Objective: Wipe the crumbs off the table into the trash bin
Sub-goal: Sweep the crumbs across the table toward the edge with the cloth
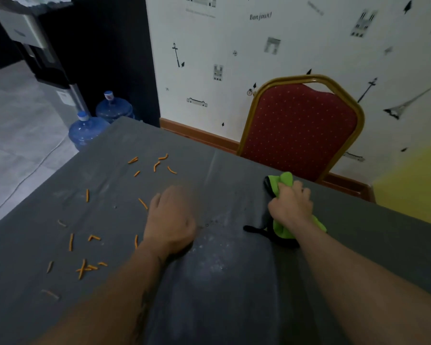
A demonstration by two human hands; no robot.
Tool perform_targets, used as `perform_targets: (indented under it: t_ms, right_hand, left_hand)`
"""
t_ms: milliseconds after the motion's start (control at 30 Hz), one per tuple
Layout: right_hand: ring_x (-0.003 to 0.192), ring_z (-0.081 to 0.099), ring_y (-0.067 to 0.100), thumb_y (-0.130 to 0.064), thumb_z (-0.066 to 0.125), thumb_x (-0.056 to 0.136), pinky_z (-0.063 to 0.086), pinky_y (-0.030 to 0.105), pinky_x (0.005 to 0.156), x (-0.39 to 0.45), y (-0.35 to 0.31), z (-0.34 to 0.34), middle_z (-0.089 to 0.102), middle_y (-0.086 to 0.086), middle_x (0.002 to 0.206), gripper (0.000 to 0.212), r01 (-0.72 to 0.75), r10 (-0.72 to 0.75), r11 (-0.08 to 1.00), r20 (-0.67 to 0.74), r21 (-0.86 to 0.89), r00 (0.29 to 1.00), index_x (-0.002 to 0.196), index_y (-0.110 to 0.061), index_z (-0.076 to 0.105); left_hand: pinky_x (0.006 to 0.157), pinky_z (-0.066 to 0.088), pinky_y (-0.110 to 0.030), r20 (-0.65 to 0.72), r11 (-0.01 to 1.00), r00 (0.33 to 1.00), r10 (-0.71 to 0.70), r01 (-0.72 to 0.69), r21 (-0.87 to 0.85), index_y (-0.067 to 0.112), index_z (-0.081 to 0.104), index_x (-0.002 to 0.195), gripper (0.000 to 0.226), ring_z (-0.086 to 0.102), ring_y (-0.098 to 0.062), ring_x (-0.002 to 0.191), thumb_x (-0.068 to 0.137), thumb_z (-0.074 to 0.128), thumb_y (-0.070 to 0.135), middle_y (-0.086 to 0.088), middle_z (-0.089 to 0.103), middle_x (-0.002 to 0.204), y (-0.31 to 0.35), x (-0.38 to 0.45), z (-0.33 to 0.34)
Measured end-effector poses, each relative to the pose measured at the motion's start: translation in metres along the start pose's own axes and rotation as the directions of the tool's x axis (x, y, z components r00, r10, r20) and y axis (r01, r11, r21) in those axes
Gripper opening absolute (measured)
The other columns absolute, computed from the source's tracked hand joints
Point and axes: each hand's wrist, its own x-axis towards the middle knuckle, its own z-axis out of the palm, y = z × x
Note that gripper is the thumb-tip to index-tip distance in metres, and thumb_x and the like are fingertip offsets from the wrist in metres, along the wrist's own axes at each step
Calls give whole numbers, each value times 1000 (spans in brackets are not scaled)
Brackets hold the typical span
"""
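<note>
Two water jugs (88, 129) beyond table (234, 295); right hand (290, 204) grips green cloth (285, 179), left hand (171, 220) curled, blurred, among crumbs (85, 267)

- Left hand (171, 220) and forearm bare, no sleeve, dark tattoo-like markings along the forearm.
- Right hand (290, 206) and forearm bare, no sleeve, watch or ring visible.

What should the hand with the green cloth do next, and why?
Probably slide the green cloth leftward across the grey table toward the orange crumbs. The right hand already grips the cloth, but it sits right of the mess, and every crumb lies on the left, beyond the left hand. No trash bin shows in this view.
</note>
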Motion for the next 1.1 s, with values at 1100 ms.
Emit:
perform_targets:
  t_ms: [1100]
  right_hand:
    - [97,48,31,-24,45,72,51,45,79,-86,17,29,53,7,123,49,566,-567,824,-40,-27,823,113,-37,68]
  left_hand:
    - [119,23,-42,8,985,999,50,-48,-169,11,56,139,69,40,-25,143,80,27,31,-7,48,151,-17,-5,7]
